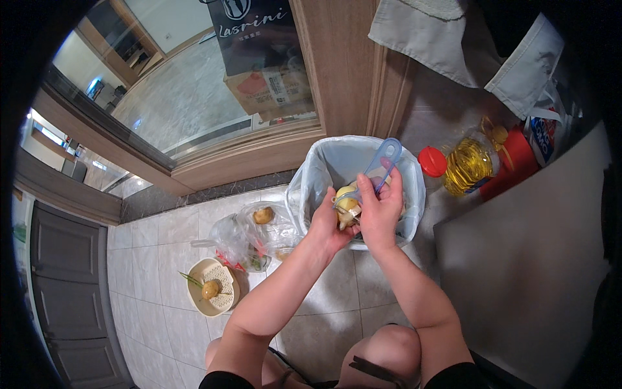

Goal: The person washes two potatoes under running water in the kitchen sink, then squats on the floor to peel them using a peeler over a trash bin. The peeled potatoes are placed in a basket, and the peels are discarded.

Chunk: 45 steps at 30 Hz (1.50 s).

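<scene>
Over a bin [418, 214] lined with a white plastic bag, my left hand [326, 224] holds a partly peeled potato [346, 198]. A strip of skin hangs at the potato's lower end. My right hand [381, 216] grips a translucent blue peeler [391, 151], its looped handle pointing up and away from me. The peeler's head lies against the potato, though fingers hide part of the contact. To my left, a cream plastic basket [229, 297] on the floor holds an unpeeled potato [210, 290] and thin green stalks [190, 278].
Clear plastic bags [233, 233] lie left of the bin, with another potato [263, 215] there. An oil bottle [469, 165] with a red cap [432, 162] stands right of the bin beside a red box [520, 153]. A glass-panelled door [194, 92] and grey cabinet [73, 253] border the floor.
</scene>
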Each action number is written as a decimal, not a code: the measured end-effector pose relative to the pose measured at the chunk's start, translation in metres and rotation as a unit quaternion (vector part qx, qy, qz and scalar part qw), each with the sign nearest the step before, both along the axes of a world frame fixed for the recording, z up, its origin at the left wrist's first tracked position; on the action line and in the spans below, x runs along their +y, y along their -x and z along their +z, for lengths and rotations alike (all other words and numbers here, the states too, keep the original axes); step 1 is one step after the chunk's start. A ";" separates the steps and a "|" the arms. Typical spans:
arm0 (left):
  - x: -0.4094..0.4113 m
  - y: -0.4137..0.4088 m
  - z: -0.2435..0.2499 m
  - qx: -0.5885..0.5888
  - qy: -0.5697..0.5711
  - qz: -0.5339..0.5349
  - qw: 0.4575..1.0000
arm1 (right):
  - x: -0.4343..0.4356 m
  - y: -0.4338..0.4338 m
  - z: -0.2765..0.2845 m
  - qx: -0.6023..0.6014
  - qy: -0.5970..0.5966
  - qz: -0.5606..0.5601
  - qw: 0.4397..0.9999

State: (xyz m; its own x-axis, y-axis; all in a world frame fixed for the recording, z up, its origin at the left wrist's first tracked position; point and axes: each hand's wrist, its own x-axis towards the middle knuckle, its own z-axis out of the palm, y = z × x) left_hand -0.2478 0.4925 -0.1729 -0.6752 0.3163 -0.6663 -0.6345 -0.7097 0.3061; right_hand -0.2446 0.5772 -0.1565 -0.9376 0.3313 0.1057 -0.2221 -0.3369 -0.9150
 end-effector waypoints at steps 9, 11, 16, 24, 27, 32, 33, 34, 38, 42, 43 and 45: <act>0.000 -0.011 0.006 0.118 0.110 -0.068 0.984 | 0.038 0.040 -0.022 -0.109 0.043 -0.078 0.990; 0.002 -0.011 0.016 0.118 0.113 -0.059 0.985 | 0.056 0.048 -0.031 -0.096 0.016 -0.106 0.990; -0.006 -0.005 0.011 0.050 0.070 0.018 0.996 | 0.033 0.021 0.013 -0.100 0.088 -0.060 0.989; 0.004 -0.001 0.009 0.049 0.110 -0.005 0.993 | 0.038 0.029 -0.004 0.098 -0.079 -0.175 0.977; 0.002 0.000 0.003 0.043 0.079 0.000 0.996 | 0.028 0.010 0.009 0.013 0.012 -0.072 0.997; 0.003 -0.003 0.011 0.040 0.020 -0.004 0.999 | 0.002 -0.004 0.005 -0.004 0.028 0.010 1.000; 0.002 -0.004 0.010 0.050 0.003 -0.012 0.999 | 0.004 -0.003 0.005 -0.007 0.027 0.013 1.000; 0.001 -0.004 0.010 0.067 0.002 -0.023 0.998 | 0.006 -0.002 0.005 -0.010 0.026 0.016 0.999; -0.006 -0.003 0.015 0.110 0.048 -0.054 0.991 | 0.008 0.006 0.005 -0.043 0.039 0.044 0.997; -0.009 -0.005 0.016 0.133 0.095 -0.076 0.984 | 0.013 0.022 -0.001 -0.087 0.118 0.025 0.989; -0.009 -0.006 0.019 0.137 0.103 -0.092 0.981 | 0.019 0.031 -0.004 -0.098 0.126 -0.024 0.987; -0.002 -0.014 0.024 0.154 0.076 -0.098 0.980 | 0.041 0.049 -0.019 -0.151 0.098 -0.080 0.980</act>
State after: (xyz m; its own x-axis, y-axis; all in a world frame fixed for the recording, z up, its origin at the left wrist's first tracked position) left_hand -0.2338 0.4909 -0.1490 -0.7876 0.3727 -0.4907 -0.6154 -0.5146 0.5970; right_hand -0.2935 0.6182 -0.1757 -0.8511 0.4622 -0.2488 -0.0156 -0.4960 -0.8682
